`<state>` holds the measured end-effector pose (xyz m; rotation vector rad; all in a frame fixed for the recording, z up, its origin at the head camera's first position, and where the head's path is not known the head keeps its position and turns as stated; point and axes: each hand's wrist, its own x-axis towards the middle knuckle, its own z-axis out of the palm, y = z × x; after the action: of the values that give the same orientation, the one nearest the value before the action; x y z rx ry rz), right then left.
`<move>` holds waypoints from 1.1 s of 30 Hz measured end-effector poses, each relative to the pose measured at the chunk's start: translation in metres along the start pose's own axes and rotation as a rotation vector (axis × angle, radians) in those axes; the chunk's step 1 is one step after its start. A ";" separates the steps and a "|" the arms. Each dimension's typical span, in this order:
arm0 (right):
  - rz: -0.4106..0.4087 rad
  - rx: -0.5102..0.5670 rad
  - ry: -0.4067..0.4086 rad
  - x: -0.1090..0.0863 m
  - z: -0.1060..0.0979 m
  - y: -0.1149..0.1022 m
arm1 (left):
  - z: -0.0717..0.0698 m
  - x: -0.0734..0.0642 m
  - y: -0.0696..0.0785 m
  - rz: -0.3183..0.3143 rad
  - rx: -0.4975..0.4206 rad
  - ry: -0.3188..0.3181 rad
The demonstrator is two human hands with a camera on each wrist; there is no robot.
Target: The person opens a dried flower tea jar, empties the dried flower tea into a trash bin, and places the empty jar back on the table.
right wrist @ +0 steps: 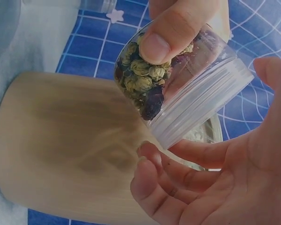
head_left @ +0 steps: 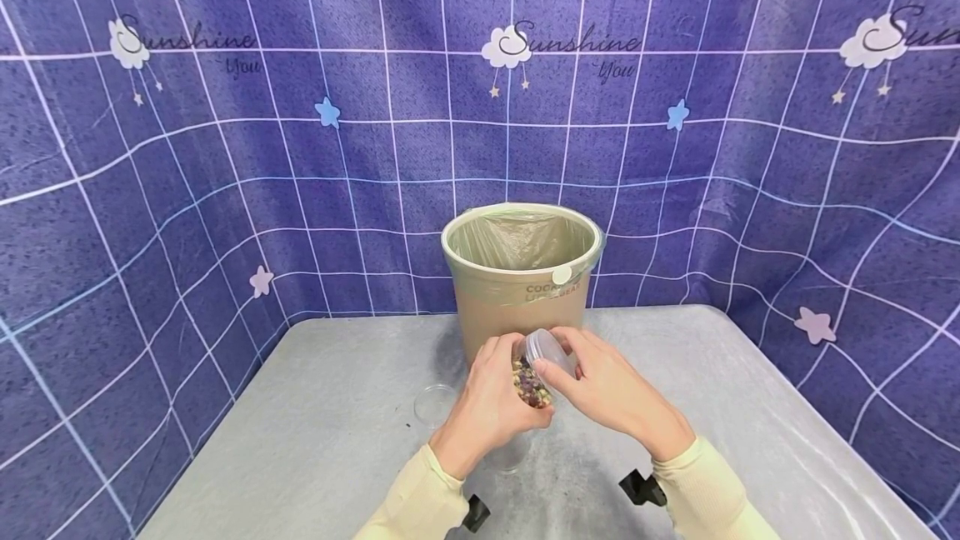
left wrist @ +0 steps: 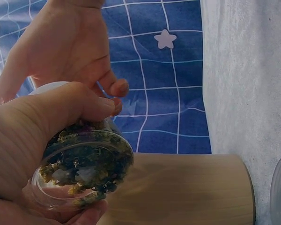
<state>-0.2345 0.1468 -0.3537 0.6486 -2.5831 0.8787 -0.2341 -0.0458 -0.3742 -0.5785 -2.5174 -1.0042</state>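
My left hand grips a clear plastic jar, tilted, its base toward the left and its lid toward the right in the head view. Dried flower buds, greenish-yellow with dark purple pieces, lie inside against the wall and base. The left thumb presses on the jar's side. A translucent ribbed lid sits on the jar's end. Around its rim my right hand pinches with thumb and index finger; its other fingers curl loosely below.
Behind the hands stands a beige bin with a thin plastic liner. A clear round lid lies on the grey table left of the bin. Another clear round container shows below the left wrist. A blue checked curtain surrounds the table.
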 end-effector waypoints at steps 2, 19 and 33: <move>0.003 -0.008 0.002 0.000 0.000 0.000 | 0.000 0.000 0.000 -0.001 0.001 -0.003; 0.012 0.000 0.005 0.002 0.004 0.000 | 0.003 -0.001 -0.002 0.017 0.008 0.006; -0.011 0.006 -0.020 0.002 0.000 0.001 | 0.004 0.000 -0.003 0.018 0.014 0.004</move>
<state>-0.2367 0.1471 -0.3538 0.6761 -2.5926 0.8813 -0.2360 -0.0451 -0.3785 -0.5931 -2.5095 -0.9798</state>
